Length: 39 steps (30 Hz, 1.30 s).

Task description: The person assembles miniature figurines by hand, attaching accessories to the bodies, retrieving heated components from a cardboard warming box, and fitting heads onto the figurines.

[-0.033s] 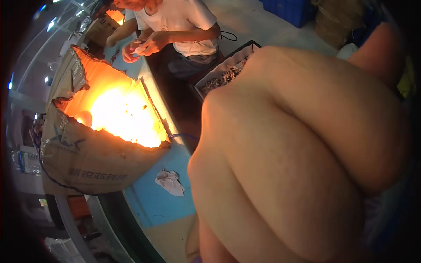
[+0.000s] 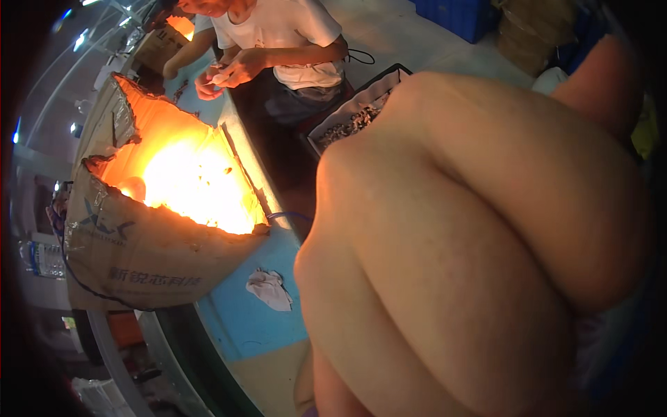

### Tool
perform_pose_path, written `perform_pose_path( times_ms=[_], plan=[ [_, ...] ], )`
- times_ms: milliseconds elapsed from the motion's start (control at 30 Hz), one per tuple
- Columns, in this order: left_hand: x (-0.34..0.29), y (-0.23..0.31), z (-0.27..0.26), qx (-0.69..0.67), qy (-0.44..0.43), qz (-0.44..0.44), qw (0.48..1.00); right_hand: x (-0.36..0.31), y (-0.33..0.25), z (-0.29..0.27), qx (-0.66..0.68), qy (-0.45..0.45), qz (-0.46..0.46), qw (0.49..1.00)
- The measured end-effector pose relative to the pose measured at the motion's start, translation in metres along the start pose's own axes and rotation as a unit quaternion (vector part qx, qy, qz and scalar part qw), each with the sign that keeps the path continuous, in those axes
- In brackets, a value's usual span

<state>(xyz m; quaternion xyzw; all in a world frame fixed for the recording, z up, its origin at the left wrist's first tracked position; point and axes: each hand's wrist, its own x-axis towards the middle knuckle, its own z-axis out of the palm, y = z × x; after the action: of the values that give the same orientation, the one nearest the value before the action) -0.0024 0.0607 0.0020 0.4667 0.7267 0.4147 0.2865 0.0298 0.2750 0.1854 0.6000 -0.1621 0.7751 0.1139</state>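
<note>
A bare, bent arm (image 2: 472, 229) is held very close to the camera and fills the right half of the view, rising from the lower edge. Neither my left hand nor my right hand shows; I cannot tell which arm this is. Left of the arm lies a blue table (image 2: 257, 326) with a crumpled white cloth (image 2: 269, 288) on it. Behind the cloth stands a large torn cardboard box (image 2: 139, 257), its open inside glaring bright orange.
At the table's far end a person in a white shirt (image 2: 292, 35) handles small items with both hands (image 2: 222, 73). A black tray of small dark parts (image 2: 354, 118) sits beside that person. A water bottle (image 2: 42, 257) is at far left, and a blue crate (image 2: 458, 14) on the floor behind.
</note>
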Motion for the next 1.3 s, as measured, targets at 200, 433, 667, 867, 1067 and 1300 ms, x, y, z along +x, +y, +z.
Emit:
perform_pose_path(
  times_ms=[200,433,667,867,1067,1300],
  plan=[
    [0.004,0.022,-0.007,0.041,-0.031,-0.013,0.999,0.008,0.007,-0.005,0.01,-0.012,-0.003,1.0],
    [0.007,0.006,0.0,0.008,0.011,-0.01,1.0,0.023,0.022,-0.014,0.038,-0.025,-0.007,0.999],
    [0.002,0.0,-0.001,0.06,0.01,0.019,0.998,0.032,0.04,-0.017,0.071,-0.033,-0.015,0.997],
    [-0.004,0.003,0.001,0.039,0.018,0.018,0.999,0.034,0.057,-0.018,0.096,-0.034,-0.023,0.995],
    [-0.011,-0.002,-0.009,0.057,0.016,-0.003,0.998,0.041,0.076,-0.027,0.126,-0.048,-0.03,0.99],
    [0.011,0.011,-0.008,0.033,-0.031,-0.022,0.999,0.046,0.068,-0.037,0.118,-0.043,-0.037,0.991]
  ],
)
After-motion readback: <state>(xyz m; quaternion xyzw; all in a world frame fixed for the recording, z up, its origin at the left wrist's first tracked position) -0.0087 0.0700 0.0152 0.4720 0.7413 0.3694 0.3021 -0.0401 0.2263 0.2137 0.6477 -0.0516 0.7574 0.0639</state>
